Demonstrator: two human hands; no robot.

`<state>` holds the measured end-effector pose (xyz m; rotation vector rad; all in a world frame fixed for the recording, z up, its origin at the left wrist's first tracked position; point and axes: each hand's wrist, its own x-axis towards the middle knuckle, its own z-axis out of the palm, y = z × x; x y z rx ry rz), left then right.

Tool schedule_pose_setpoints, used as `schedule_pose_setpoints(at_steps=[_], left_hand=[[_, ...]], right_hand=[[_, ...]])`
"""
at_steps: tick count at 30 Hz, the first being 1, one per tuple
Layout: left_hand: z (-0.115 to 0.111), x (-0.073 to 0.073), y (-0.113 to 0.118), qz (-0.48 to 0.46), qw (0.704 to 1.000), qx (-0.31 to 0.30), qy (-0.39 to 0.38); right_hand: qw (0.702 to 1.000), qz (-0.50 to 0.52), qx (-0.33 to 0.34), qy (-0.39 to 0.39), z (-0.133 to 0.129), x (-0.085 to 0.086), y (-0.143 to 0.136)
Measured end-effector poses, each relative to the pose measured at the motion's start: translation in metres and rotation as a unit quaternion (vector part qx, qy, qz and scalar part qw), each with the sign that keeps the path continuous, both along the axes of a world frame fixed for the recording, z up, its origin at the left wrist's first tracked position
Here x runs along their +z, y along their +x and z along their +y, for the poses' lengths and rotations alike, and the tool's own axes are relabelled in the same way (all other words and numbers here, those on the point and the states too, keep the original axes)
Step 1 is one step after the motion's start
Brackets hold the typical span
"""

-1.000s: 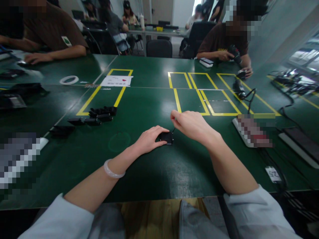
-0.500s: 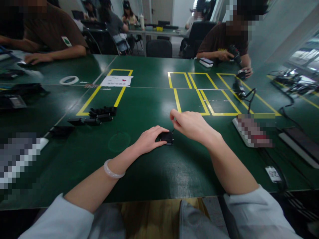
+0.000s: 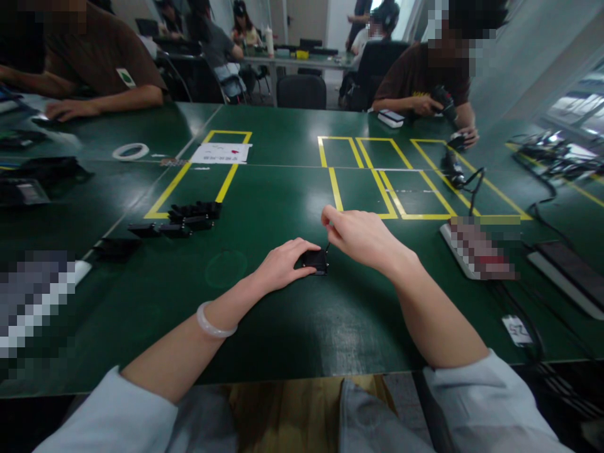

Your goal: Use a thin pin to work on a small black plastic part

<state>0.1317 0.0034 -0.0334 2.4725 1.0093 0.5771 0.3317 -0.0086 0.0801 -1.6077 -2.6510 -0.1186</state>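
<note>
In the head view, a small black block is seen on the green table, in front of the person and between the two hands. The block is grasped by the left hand from its left side, with the thumb laid along the near edge and the fingers along the far one. A pale bracelet is worn on the left wrist. The right hand is held above and to the right of the block, its fingers curled around a thin dark tool (most of which is hidden by the hand). The tool is slanted down to the block's right edge; whether the edge is touched by its tip cannot be told.

Farther to the left, several black parts are grouped near a yellow-taped outline, across which a white sheet is laid. A white ring is placed beyond them. On the far right side, a dark handheld device is held by a co-worker, and a white tag is seen among the cables.
</note>
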Motion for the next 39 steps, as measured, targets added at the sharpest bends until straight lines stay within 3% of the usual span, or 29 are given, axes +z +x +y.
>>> schedule_pose_setpoints(at_steps=[9,16,22,28,34,39], left_hand=[[-0.0003,0.001,-0.0004,0.004,1.0,-0.001,-0.004],[0.0004,-0.0004,0.0002,0.004,1.0,-0.001,0.001],[-0.0001,0.0005,0.0,0.007,1.0,-0.002,-0.004],[-0.0005,0.0016,0.0006,0.002,1.0,-0.003,-0.002],[-0.0005,0.0011,0.0001,0.005,1.0,-0.001,-0.003],[-0.0002,0.0007,0.0,0.003,1.0,-0.004,-0.001]], right_hand=[[1.0,-0.017,-0.007,0.011,0.0014,-0.0028,0.0006],[0.999,0.027,0.016,0.011,-0.0007,-0.0023,0.0019],[1.0,-0.013,-0.007,0.0,0.0006,-0.0015,0.0003],[1.0,0.024,0.015,0.007,-0.001,-0.0028,0.0013],[1.0,-0.024,-0.009,-0.001,0.0009,-0.0006,-0.0014],[1.0,0.023,0.006,0.008,-0.0003,-0.002,-0.0009]])
